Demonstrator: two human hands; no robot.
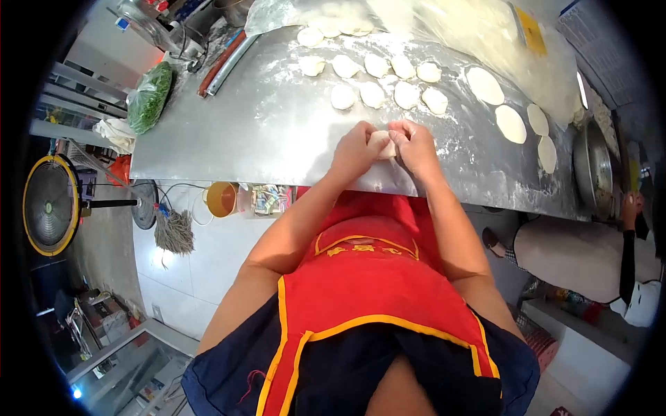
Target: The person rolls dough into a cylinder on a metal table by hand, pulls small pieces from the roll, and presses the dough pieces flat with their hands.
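Both my hands meet over the near edge of the metal table (pixel 229 139), closed around one piece of dough (pixel 382 144). My left hand (pixel 357 149) grips its left side, and the fingers of my right hand (pixel 414 145) pinch it from the right. Whether anything is inside the dough cannot be seen. Just beyond my hands, several round filled-looking dough pieces (pixel 372 95) sit in rows on the floured metal. To the right lie several flat dough rounds, among them a large oval one (pixel 510 124).
A metal bowl (pixel 593 166) stands at the table's right end, near another person (pixel 583 256). Plastic sheeting (pixel 472 41) covers dough at the back. Two rods (pixel 229 66) and a bag of greens (pixel 149 97) lie left. A fan (pixel 52 206) and mop (pixel 173 232) stand beyond.
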